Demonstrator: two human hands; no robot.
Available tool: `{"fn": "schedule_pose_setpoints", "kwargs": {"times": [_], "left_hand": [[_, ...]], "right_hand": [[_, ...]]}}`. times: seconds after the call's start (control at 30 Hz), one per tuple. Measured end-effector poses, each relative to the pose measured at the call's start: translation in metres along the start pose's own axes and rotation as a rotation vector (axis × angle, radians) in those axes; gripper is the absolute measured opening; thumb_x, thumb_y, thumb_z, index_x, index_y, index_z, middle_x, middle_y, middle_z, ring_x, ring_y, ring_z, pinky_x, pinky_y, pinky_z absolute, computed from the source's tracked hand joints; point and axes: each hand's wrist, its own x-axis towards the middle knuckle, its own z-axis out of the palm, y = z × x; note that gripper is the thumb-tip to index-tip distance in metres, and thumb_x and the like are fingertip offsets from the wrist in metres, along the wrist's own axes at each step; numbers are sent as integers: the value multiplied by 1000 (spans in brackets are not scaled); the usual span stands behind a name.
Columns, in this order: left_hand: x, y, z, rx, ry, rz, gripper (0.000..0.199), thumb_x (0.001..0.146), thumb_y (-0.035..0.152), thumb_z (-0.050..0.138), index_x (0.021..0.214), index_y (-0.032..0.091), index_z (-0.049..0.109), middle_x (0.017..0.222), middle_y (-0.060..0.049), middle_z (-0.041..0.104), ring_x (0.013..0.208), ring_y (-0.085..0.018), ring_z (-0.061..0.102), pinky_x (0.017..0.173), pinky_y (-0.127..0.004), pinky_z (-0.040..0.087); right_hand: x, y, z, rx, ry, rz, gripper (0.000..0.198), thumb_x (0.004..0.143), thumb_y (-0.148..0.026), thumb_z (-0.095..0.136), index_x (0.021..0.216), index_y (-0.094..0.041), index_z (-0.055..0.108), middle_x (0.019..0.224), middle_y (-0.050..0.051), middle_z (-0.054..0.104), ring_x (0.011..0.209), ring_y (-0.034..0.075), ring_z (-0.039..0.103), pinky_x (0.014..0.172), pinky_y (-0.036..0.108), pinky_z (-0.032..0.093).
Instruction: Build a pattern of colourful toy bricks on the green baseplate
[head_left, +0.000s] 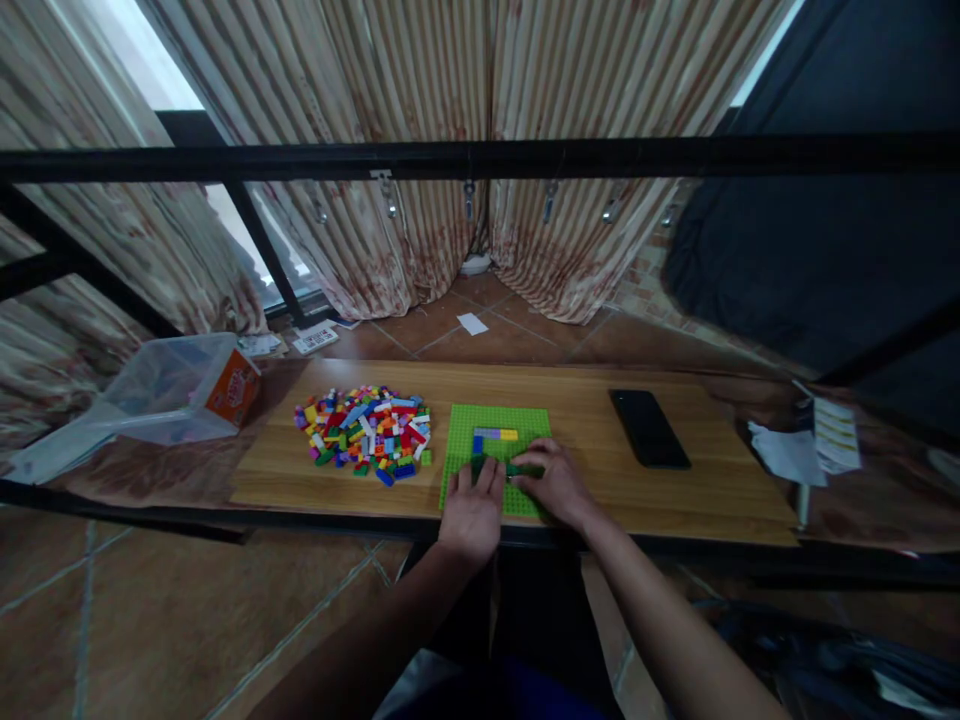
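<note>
A bright green baseplate (459, 425) lies on the wooden board in front of me. On it stand a lilac brick (488, 434), a yellow brick (509, 435) and a blue brick (478, 444), forming a corner. My left hand (474, 512) rests palm down over the plate's near left part, its fingers stretched forward onto a dark green brick (476, 463) that they partly cover. From the right, my right hand (556, 482) pinches a small dark green brick (512, 469) between thumb and fingers, low against the plate. Whether the two dark green pieces touch is hidden.
A heap of loose coloured bricks (371, 430) lies left of the baseplate. A black phone (649, 428) sits to the right on the wooden board (577, 390). Beyond the left end stands a clear plastic bin (165, 385). A black metal bar (480, 160) crosses ahead.
</note>
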Motion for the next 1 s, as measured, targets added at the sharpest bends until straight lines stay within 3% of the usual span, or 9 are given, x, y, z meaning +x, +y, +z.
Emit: {"fn": "schedule_pose_setpoints", "kwargs": {"times": [0.23, 0.4, 0.5, 0.63, 0.7, 0.73, 0.87, 1.0], "left_hand": [[-4, 1, -2, -35, 74, -22, 54, 91, 15, 38, 145, 21, 40, 143, -9, 50, 119, -31, 47, 99, -49, 42], [-3, 9, -9, -21, 56, -23, 64, 84, 8, 41, 145, 28, 39, 140, -9, 51, 116, -32, 49, 94, -50, 43], [-2, 12, -11, -3, 38, -45, 66, 83, 5, 41, 144, 30, 41, 140, -10, 50, 117, -34, 49, 95, -52, 42], [0, 11, -11, 15, 8, -69, 71, 81, 2, 39, 146, 31, 37, 143, -7, 49, 122, -36, 46, 98, -52, 39], [1, 10, -9, 14, 1, -71, 70, 81, 3, 40, 145, 33, 39, 144, -6, 49, 124, -37, 45, 99, -52, 38], [1, 10, -8, 6, 11, -69, 66, 84, 7, 41, 144, 33, 40, 144, -6, 49, 124, -37, 45, 99, -53, 38], [2, 11, 1, -20, 104, -86, 48, 92, 34, 45, 140, 31, 48, 141, -7, 51, 124, -38, 45, 100, -56, 37], [3, 12, 12, -6, 203, -97, 47, 89, 37, 50, 135, 30, 54, 137, -8, 55, 123, -37, 45, 100, -56, 36]], "right_hand": [[2, 12, -12, 172, -67, -76, 26, 72, -33, 72, 97, -23, 73, 113, 7, 59, 107, 22, 56, 99, 41, 42], [0, 7, -9, 195, -22, -110, 22, 73, -31, 71, 93, -22, 73, 112, 7, 61, 107, 21, 58, 98, 39, 43], [-4, 6, -12, 231, 79, -123, 20, 80, -35, 65, 94, -23, 73, 103, 5, 66, 100, 19, 62, 93, 37, 47], [-14, 34, -54, 177, 341, -59, 34, 92, -44, 47, 103, -21, 70, 109, 11, 64, 106, 23, 59, 93, 41, 46], [-22, 60, -89, -12, 602, -13, 40, 92, -48, 45, 98, -20, 71, 109, 13, 63, 105, 25, 58, 93, 44, 46], [-25, 75, -106, -120, 645, -3, 42, 93, -49, 43, 98, -19, 72, 110, 14, 63, 106, 26, 57, 95, 46, 45], [-34, 122, -153, -448, 623, -30, 46, 94, -49, 39, 95, -20, 74, 117, 15, 60, 114, 30, 52, 97, 51, 43], [-31, 141, -158, -539, 501, -84, 44, 95, -46, 38, 90, -22, 75, 126, 13, 57, 115, 31, 51, 95, 52, 44]]}}
